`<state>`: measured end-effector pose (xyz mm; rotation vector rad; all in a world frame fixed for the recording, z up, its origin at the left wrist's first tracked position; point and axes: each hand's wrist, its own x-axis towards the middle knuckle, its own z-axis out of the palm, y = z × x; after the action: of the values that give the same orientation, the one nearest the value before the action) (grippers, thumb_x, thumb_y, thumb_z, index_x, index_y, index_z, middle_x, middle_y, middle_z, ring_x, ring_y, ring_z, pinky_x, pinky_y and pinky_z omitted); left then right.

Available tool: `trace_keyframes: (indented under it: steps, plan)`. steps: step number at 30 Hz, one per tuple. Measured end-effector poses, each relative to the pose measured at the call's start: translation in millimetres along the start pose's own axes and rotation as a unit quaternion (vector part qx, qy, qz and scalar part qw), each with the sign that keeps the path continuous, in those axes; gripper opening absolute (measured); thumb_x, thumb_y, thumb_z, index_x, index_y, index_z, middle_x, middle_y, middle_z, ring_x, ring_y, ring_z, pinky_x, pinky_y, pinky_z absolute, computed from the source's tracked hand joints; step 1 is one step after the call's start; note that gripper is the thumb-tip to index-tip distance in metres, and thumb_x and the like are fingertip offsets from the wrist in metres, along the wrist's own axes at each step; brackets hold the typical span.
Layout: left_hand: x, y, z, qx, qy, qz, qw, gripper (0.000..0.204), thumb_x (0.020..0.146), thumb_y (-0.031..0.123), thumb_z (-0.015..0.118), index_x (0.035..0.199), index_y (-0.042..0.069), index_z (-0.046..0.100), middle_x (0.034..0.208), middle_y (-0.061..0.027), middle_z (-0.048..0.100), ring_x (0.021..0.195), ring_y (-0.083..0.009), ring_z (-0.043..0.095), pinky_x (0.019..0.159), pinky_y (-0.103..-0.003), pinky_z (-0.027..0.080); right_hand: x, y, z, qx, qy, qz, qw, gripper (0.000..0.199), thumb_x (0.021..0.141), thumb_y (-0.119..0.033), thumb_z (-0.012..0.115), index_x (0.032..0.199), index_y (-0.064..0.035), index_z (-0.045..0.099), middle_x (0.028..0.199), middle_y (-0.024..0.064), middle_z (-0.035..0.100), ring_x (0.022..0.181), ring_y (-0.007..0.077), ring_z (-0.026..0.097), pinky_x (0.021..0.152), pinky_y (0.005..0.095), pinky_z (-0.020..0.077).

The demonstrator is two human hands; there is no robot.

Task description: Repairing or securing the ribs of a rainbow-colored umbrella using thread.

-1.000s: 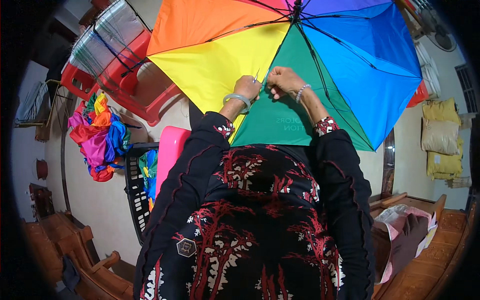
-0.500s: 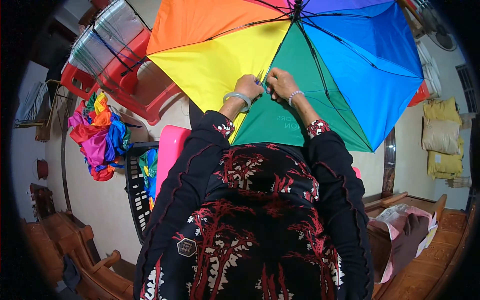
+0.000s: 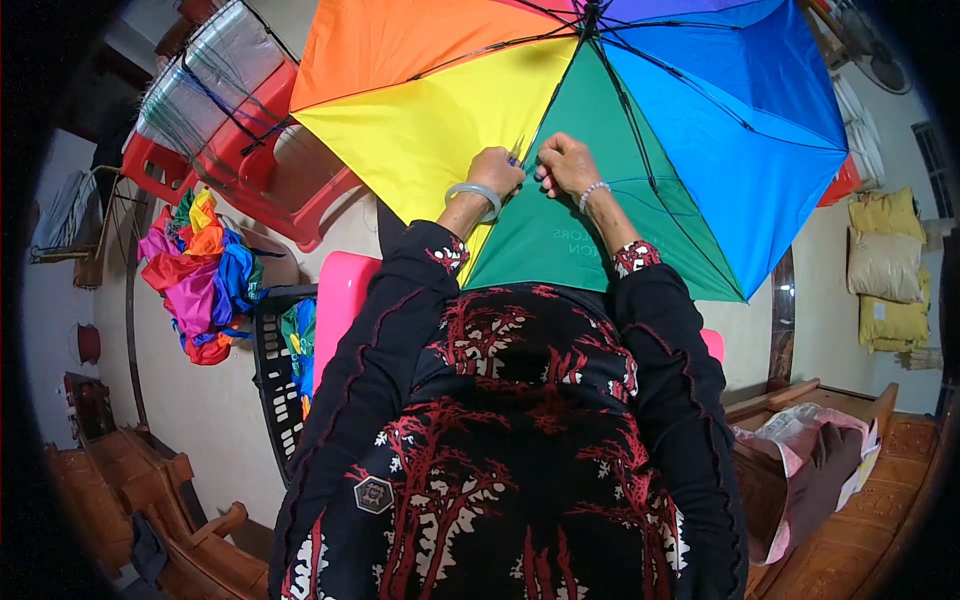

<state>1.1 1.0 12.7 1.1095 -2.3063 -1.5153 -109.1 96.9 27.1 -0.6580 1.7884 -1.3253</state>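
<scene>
While the umbrella (image 3: 560, 120) lies open, a rib (image 3: 533, 140) is pinched by left hand (image 3: 495, 170) and right hand (image 3: 567, 165); fastening seems unfinished.

— Is the light good here?
— Yes, it is bright and even, with soft shadows on the floor (image 3: 200, 420). The open umbrella (image 3: 420, 110) looks very saturated and sharp.
— And the edges?
— They bend strongly and go dark, with a black rim around everything.
</scene>
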Motion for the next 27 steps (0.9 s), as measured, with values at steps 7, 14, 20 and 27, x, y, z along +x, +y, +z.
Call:
trace_keyframes:
  steps: [7,14,20,27]
  plan:
    - [-0.2,3.3,-1.3,0.036,0.013,-0.005,0.999,0.014,0.071,0.013,0.057,0.069,0.000,0.061,0.057,-0.0115,0.060,0.052,-0.0198,0.061,0.054,-0.032,0.048,-2.7,1.9,2.3,-0.012,0.012,-0.020,1.000,0.009,0.084,-0.011,0.050,0.079,-0.0047,0.049,0.059,0.0038,0.054,0.042,0.0096,0.051,0.034,0.0239,0.0426]
    - [1.8,0.8,0.3,0.032,0.005,-0.014,0.999,0.014,0.074,0.013,0.056,0.071,-0.001,0.057,0.055,-0.0073,0.057,0.049,-0.0155,0.057,0.048,-0.030,0.044,-0.6,2.4,1.0,0.052,0.022,-0.003,0.998,0.009,0.083,-0.011,0.051,0.076,-0.0052,0.050,0.059,0.0020,0.053,0.044,0.0098,0.051,0.035,0.0236,0.0425]
    - [4.3,-2.7,0.5,0.041,-0.004,0.010,0.999,0.016,0.070,0.016,0.060,0.069,0.000,0.060,0.056,-0.0101,0.059,0.053,-0.0185,0.060,0.053,-0.031,0.047,5.4,9.8,7.4,-0.102,-0.008,-0.064,0.993,0.009,0.081,-0.010,0.053,0.075,-0.0034,0.052,0.057,0.0027,0.053,0.042,0.0107,0.051,0.035,0.0242,0.0428]
    - [-1.5,-0.2,2.6,0.090,0.013,0.022,0.996,0.021,0.065,0.019,0.065,0.073,0.000,0.061,0.071,-0.0164,0.063,0.068,-0.0264,0.063,0.062,-0.036,0.049,11.5,14.6,13.1,-0.060,0.030,-0.022,0.998,0.010,0.078,-0.010,0.055,0.071,-0.0025,0.055,0.056,0.0069,0.057,0.042,0.0142,0.056,0.037,0.0275,0.0447]
